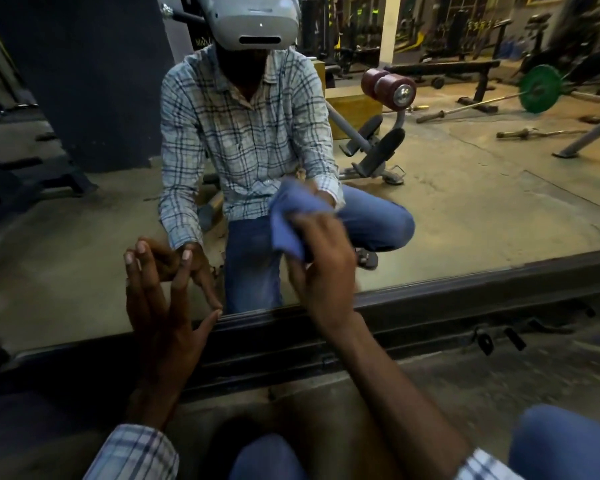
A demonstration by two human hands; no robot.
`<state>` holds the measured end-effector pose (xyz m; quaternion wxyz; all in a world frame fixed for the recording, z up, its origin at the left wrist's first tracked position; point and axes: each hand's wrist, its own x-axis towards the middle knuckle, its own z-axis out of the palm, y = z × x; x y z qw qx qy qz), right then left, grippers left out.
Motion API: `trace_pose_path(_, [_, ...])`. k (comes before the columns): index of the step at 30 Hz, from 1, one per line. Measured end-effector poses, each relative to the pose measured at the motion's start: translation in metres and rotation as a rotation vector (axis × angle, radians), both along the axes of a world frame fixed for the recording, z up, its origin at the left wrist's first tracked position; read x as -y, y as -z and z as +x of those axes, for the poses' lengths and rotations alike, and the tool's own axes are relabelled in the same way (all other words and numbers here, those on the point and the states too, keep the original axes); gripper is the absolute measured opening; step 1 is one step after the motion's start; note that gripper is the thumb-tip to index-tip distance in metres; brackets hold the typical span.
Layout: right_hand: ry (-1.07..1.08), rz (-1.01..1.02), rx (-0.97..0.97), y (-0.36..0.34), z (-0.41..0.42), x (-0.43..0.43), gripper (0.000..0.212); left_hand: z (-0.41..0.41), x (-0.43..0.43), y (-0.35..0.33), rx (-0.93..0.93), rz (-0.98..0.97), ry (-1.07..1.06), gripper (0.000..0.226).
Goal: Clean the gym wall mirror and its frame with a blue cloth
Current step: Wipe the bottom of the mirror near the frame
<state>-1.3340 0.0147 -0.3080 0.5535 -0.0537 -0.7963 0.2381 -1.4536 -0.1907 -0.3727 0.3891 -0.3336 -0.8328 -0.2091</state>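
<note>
Knees (pixel 267 459) in jeans, left hand (pixel 156 306) spread open, fingertips touching mirror (pixel 465 202), right hand (pixel 323 265) gripping blue cloth (pixel 286 233) against it

A green weight plate (pixel 540 88) sits on a long barbell (pixel 471 107) at two o'clock, lying on the worn yellowish concrete floor (pixel 465 209). Just below it, toward three o'clock, a second bare bar (pixel 530 133) rests on the floor. Near one o'clock stand two maroon roller pads (pixel 388 88) on a grey-framed incline bench (pixel 368 147), with a wooden box (pixel 352 110) just behind it. Farther back at one o'clock is a flat black bench (pixel 444 67) and a pale pillar (pixel 390 27). A dark wall panel (pixel 84 81) fills ten o'clock.
</note>
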Motion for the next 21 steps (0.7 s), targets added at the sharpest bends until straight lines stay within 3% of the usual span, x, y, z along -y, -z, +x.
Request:
trace_pose_path(3, [-0.086, 0.278, 0.198, 0.021, 0.019, -0.022, 0.026, 0.006, -0.002, -0.003, 0.006, 0.023, -0.005, 0.120])
trace_pose_path(8, [0.134, -0.137, -0.031, 0.020, 0.045, -0.060, 0.036, 0.017, -0.015, -0.004, 0.046, 0.083, -0.031, 0.114])
trace_pose_path(13, [-0.187, 0.352, 0.406, 0.084, 0.040, -0.042, 0.033, 0.034, -0.033, -0.005, 0.122, 0.156, -0.034, 0.122])
trace_pose_path(18, [0.027, -0.105, 0.028, 0.066, 0.054, -0.072, 0.030, 0.039, -0.047, 0.002, 0.080, 0.085, -0.017, 0.121])
trace_pose_path(21, [-0.081, 0.104, 0.240, 0.088, 0.046, -0.054, 0.032, 0.052, -0.068, 0.001, 0.048, 0.043, 0.031, 0.122])
